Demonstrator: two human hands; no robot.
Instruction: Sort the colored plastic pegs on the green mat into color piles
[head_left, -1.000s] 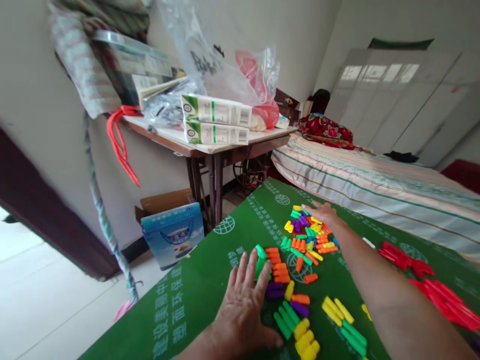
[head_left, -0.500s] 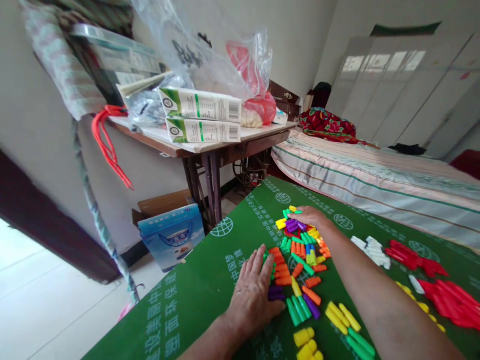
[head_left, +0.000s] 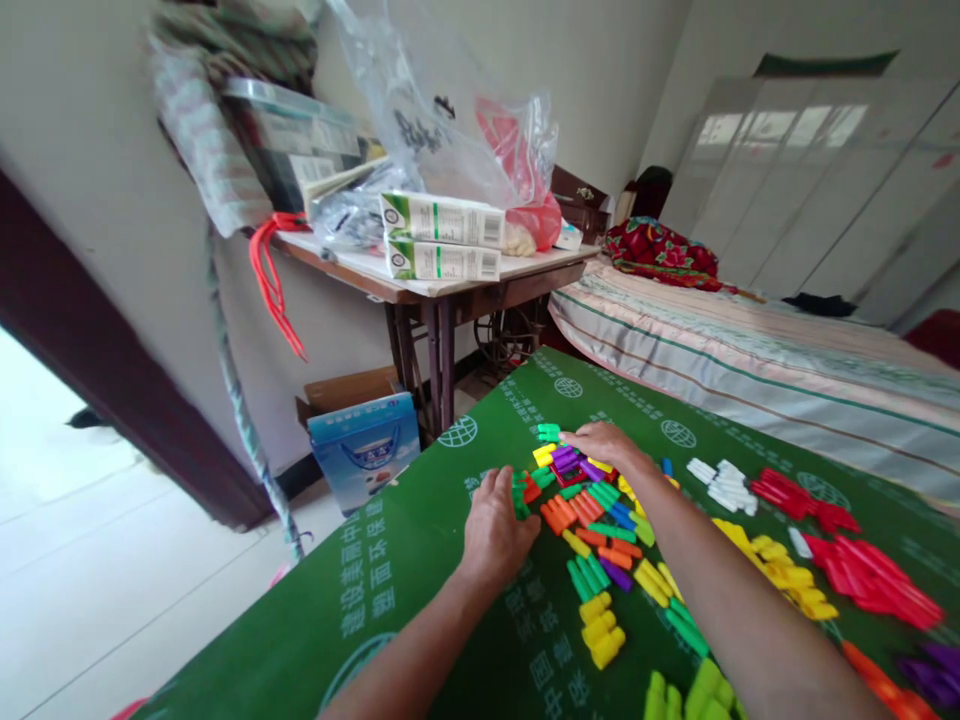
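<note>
Small bullet-shaped plastic pieces lie in coloured groups on the green table point(head_left: 420, 600). My left hand point(head_left: 491, 530) rests at the left edge of the pile, its fingers stretched forward and thumb apart, beside green pieces point(head_left: 519, 492) and orange pieces point(head_left: 556, 515). At the far end, my right hand point(head_left: 606, 443) reaches across with fingers pointing left, over purple pieces point(head_left: 567, 462) and close to a green pair point(head_left: 548, 432). Its palm side is hidden. Nearer me lie green pieces point(head_left: 588, 577) and yellow pieces point(head_left: 602, 632).
Right of my right forearm are white pieces point(head_left: 726, 487), red pieces point(head_left: 874, 580) and more yellow pieces point(head_left: 780, 572). Lime pieces point(head_left: 701, 690) lie at the near edge. Beyond stand a desk point(head_left: 442, 290) with cartons, a bed point(head_left: 720, 330) and a blue box point(head_left: 367, 450).
The view has shifted, bringing lime pieces into sight. My left hand has slid farther forward along the pile's left side. My right hand has moved slightly left, and the pieces between sit closer together.
</note>
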